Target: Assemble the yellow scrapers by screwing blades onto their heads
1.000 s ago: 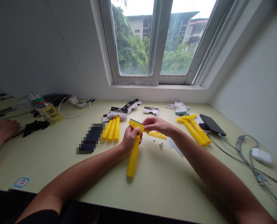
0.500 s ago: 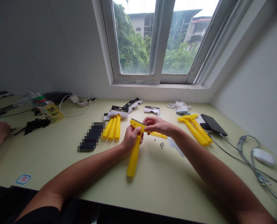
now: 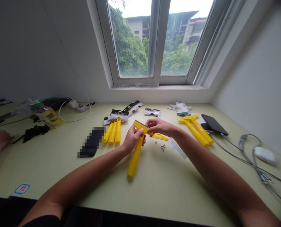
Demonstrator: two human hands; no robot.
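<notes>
A scraper (image 3: 136,154) is being held over a table (image 3: 140,198) by the left hand (image 3: 132,138) and the right hand (image 3: 159,126).
The left hand is clasping the scraper just below its head, thumb pressing on the front; the right hand is pinching the head's right end, though whether its fingertips are also holding a small part cannot be told. The handle is slanting down toward the person. To its right, screws (image 3: 163,147) are lying in a cluster, near a yellow plate (image 3: 159,136) and flat strips (image 3: 178,149) beside the right forearm. Farther right, two spare scrapers (image 3: 198,133) are lying next to a phone (image 3: 214,124). On the left, three yellow handles (image 3: 112,133) are resting side by side against packaging cards (image 3: 118,115). At far left, a co-worker's hand (image 3: 0,138) is resting on the table.
</notes>
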